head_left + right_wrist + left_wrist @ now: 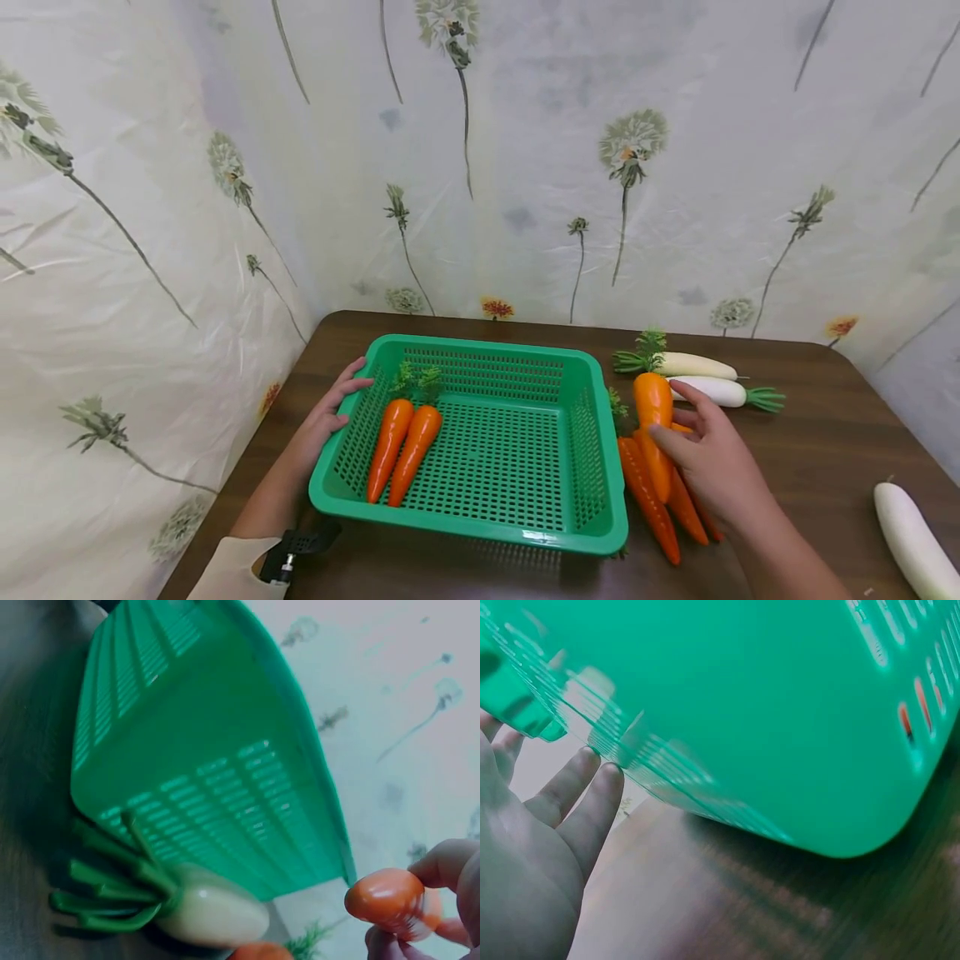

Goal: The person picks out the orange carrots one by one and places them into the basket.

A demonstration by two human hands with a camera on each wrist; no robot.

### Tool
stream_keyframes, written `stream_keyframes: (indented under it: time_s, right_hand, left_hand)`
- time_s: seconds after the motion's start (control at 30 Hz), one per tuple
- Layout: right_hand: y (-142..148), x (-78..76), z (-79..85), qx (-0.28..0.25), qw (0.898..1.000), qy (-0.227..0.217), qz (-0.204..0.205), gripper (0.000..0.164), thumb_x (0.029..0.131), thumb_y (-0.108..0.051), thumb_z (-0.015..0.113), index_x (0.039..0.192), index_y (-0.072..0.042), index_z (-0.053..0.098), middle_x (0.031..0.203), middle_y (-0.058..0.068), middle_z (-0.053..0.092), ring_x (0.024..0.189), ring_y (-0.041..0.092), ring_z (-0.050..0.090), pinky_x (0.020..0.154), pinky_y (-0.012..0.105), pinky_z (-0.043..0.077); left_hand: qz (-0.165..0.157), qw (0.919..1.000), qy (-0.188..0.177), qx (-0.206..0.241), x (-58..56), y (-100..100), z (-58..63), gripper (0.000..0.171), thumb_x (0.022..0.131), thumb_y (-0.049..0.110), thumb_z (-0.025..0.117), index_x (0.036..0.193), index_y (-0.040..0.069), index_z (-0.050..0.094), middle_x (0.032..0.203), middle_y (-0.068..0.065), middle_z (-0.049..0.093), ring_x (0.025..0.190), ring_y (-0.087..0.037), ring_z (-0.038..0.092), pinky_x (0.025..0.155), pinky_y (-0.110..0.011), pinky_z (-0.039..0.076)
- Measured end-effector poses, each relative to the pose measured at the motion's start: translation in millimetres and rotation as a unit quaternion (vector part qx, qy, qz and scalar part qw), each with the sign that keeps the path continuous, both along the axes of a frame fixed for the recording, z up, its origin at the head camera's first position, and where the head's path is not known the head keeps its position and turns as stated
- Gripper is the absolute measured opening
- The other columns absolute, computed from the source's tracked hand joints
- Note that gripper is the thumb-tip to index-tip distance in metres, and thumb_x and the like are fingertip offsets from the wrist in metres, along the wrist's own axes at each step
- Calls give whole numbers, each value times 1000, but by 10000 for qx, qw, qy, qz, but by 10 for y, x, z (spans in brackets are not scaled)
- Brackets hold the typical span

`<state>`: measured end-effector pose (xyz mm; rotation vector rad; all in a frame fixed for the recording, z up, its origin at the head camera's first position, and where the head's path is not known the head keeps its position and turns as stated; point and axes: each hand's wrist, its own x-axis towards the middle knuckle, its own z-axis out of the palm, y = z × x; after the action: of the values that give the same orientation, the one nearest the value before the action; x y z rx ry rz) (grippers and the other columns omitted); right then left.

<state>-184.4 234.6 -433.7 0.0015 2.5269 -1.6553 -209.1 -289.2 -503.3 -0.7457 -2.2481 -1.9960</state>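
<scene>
A green plastic basket (480, 525) stands on the table, and two orange carrots (414, 454) with green tops lie in its left side. My left hand (326, 417) is at the basket's left rim; in the left wrist view its extended fingers (592, 802) touch the basket's side. Beside the basket's right wall my right hand (716, 454) pinches another carrot (654, 404) between thumb and fingers, its leafy top pointing away. Several more carrots (648, 500) lie beneath it on the table, partly hidden by the held carrot and the hand.
Two white radishes (701, 365) with green stems lie at the back right of the table (810, 467). Another long white radish (911, 533) is near the right edge. Behind the table hangs a flower-patterned sheet (525, 167), with more of it at the left.
</scene>
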Motion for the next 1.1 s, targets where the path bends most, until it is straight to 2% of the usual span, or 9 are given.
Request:
stream_keyframes:
  time_s: [0.13,0.23,0.33,0.4,0.67,0.9,1.1]
  right_hand:
    - [-85,-14,100,-35,9998,-33,181,85,104,-29,62,169,-16,10,151,30,41,118,31,61,83,31,58]
    - [-153,-21,156,-377,9983,-266,344,83,105,-26,62,169,-17,10,152,28,40,111,26,63,83,33,58]
    - [-226,-37,199,-818,9939,-558,483,82,105,-24,61,169,-16,10,151,27,40,106,23,64,83,35,58]
    - [-271,-52,224,-930,9921,-641,548,80,105,-23,60,168,-15,11,150,26,40,104,22,63,82,35,58]
    - [-381,-93,344,-655,9940,-525,708,76,104,-22,62,166,-17,19,147,23,44,103,23,60,76,32,51]
    - [-473,-139,456,-716,9902,-555,1061,80,102,-19,64,167,-21,17,145,25,46,109,27,58,82,36,48]
    - [-580,-204,559,-808,9857,-648,1331,80,101,-18,65,166,-22,18,145,26,48,110,31,62,87,40,52]
  left_hand:
    - [-42,10000,-3,-6,-7,-1,-1,56,92,-2,32,146,-14,39,175,-17,7,158,-39,7,113,-18,32]
    - [-77,10000,-27,24,-14,-4,-8,56,92,-2,32,146,-13,39,175,-16,7,157,-44,5,114,-18,33]
    - [-78,10000,-50,34,-25,-10,-23,56,92,-2,33,146,-13,40,175,-15,7,157,-44,4,113,-18,33]
    - [-51,10000,-71,12,-29,-14,-34,56,91,-2,33,146,-12,40,175,-15,7,157,-45,4,113,-17,33]
    - [50,9999,-156,-41,3,11,-13,59,90,-3,31,147,-12,39,176,-15,6,158,-48,2,112,-16,34]
    - [-51,10000,-74,7,6,-9,-2,56,92,-3,32,146,-14,39,175,-17,5,156,-49,2,112,-18,35]
    - [-46,9999,-97,28,0,-20,-6,56,92,-3,32,146,-14,39,175,-16,5,156,-48,3,111,-19,37]
